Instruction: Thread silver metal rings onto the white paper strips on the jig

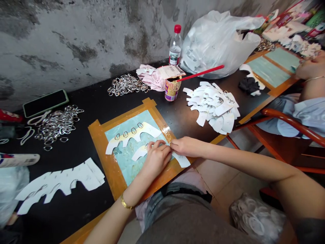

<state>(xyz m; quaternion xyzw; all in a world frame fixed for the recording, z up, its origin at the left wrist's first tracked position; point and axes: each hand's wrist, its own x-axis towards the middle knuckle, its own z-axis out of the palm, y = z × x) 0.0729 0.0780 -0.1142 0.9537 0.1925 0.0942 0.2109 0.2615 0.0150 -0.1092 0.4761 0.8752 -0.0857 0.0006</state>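
A white scalloped strip (138,153) lies on the light-blue sheet (132,173) in front of me, mostly hidden under my hands; its other end (183,160) sticks out over the taped border. My left hand (158,157) rests on this strip with bent fingers, holding it down. My right hand (186,146) is pinched at the strip, with a small metal ring (170,144) at the fingertips. Just beyond lies a second scalloped strip (146,128), yellowish along its upper edge, with several metal rings (125,134) set on it.
Stacked white strips (61,179) and a pile of metal rings (57,125) lie left, near a phone (45,103). Behind stand more rings (128,84), a printed cup (172,89) with a red stick, a bottle (175,47) and a plastic bag (215,44). Finished-looking strips (213,105) heap right, near another person's hand (311,69).
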